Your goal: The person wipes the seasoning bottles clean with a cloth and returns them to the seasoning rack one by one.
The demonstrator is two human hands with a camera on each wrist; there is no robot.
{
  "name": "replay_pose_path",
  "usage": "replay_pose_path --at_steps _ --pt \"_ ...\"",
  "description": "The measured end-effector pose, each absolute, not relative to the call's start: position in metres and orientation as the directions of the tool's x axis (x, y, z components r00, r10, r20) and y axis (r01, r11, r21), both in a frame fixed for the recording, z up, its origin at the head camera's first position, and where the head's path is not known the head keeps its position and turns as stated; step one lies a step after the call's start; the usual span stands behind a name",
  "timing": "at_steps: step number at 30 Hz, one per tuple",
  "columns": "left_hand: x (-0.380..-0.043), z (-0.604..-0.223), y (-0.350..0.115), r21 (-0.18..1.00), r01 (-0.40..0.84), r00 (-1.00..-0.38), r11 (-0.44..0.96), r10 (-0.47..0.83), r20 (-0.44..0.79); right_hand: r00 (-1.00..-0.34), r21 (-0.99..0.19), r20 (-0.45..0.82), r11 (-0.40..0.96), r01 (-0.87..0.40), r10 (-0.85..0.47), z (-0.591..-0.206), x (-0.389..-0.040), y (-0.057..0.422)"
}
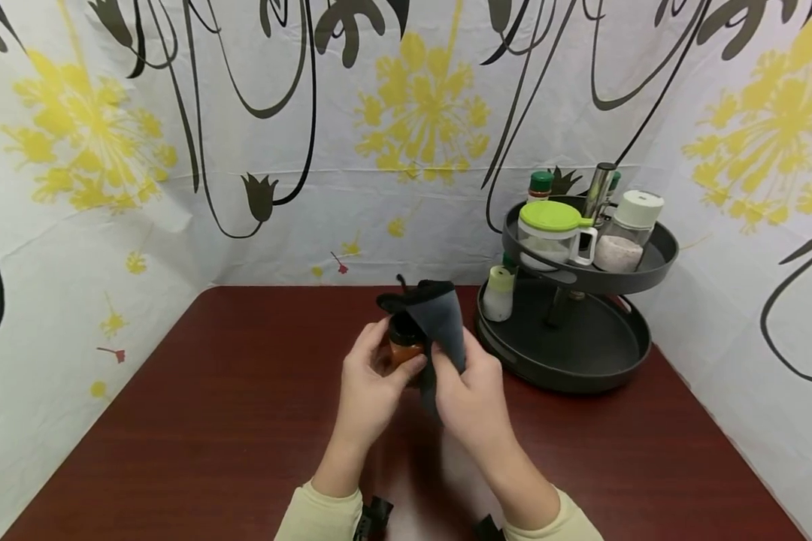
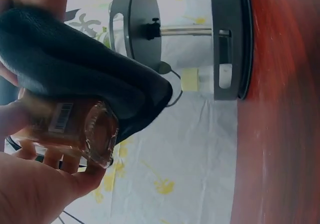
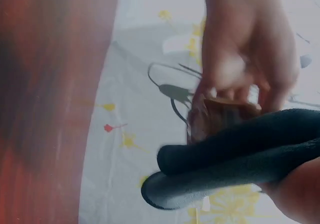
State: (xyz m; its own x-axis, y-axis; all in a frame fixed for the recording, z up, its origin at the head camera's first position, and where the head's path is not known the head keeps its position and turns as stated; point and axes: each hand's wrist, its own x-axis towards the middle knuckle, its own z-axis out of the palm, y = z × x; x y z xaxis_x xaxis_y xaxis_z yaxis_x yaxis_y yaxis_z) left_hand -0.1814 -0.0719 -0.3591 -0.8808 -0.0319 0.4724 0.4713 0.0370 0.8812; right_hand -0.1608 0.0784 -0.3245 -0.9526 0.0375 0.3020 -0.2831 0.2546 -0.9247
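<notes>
"Grip?"
"My left hand (image 1: 371,385) holds the spice jar (image 1: 406,353) above the table (image 1: 210,421); my right hand (image 1: 470,392) pinches the grey cloth (image 1: 441,323) beside it."
"Risk?"
"Jar could slip if the cloth drags."
"Room?"
"Tiered rack (image 1: 575,373) near on my right, knockable if I swing wide; more space leftward, table's back edge beyond."

You have a clear glass jar (image 1: 406,352) with reddish-brown contents, a barcode label (image 2: 60,117) and a black lid (image 1: 403,327), roughly upright above the table (image 1: 243,421) in your left fingers (image 1: 368,347); your right fingers (image 1: 477,359) pinch a folded, dark blue-grey cloth (image 1: 446,319) against its side.
</notes>
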Motion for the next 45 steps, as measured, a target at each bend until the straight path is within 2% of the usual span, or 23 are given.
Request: replay_pose_path --at_steps 4,10,14,17,21,26,32,35,37,41,45 --pt "-0.181 -0.354 -0.072 0.874 0.486 -0.872 0.019 -0.062 0.486 -0.942 -0.899 0.334 0.305 -0.315 0.010 -0.333 -0.160 0.073" --pt "-0.180 -0.347 -0.075 0.876 0.482 -0.868 0.029 -0.120 0.482 -0.978 -0.875 0.194 0.438 -0.205 -0.070 -0.347 -0.171 0.074" --pt "-0.181 -0.348 -0.075 0.877 0.479 -0.871 0.030 -0.106 0.479 -0.986 -0.863 0.123 0.478 -0.162 -0.112 -0.341 -0.177 0.079" --pt "-0.181 -0.353 -0.073 0.878 0.479 -0.875 0.020 -0.069 0.479 -0.984 -0.887 0.160 0.424 -0.180 -0.083 -0.326 -0.174 0.082" --pt "-0.180 -0.358 -0.072 0.880 0.476 -0.879 0.002 -0.025 0.476 -0.953 -0.910 0.302 0.293 -0.293 -0.015 -0.310 -0.164 0.082" --pt "-0.179 -0.354 -0.072 0.886 0.463 -0.886 -0.019 -0.055 0.461 -0.915 -0.893 0.403 0.233 -0.385 0.031 -0.324 -0.160 0.074" --pt "-0.180 -0.345 -0.077 0.895 0.446 -0.886 0.008 -0.139 0.442 -0.958 -0.904 0.288 0.329 -0.273 -0.004 -0.353 -0.167 0.070" --pt "-0.182 -0.347 -0.078 0.903 0.429 -0.892 0.010 -0.154 0.425 -0.978 -0.905 0.209 0.374 -0.202 -0.023 -0.349 -0.171 0.073" --pt "-0.183 -0.349 -0.077 0.903 0.430 -0.894 0.018 -0.130 0.428 -0.980 -0.907 0.200 0.374 -0.193 -0.022 -0.339 -0.174 0.075" --pt "-0.183 -0.353 -0.073 0.891 0.453 -0.890 0.030 -0.045 0.454 -0.947 -0.903 0.320 0.305 -0.301 0.014 -0.317 -0.172 0.076" --pt "-0.181 -0.353 -0.073 0.889 0.456 -0.889 0.028 -0.037 0.457 -0.885 -0.856 0.464 0.273 -0.439 0.031 -0.319 -0.165 0.069"
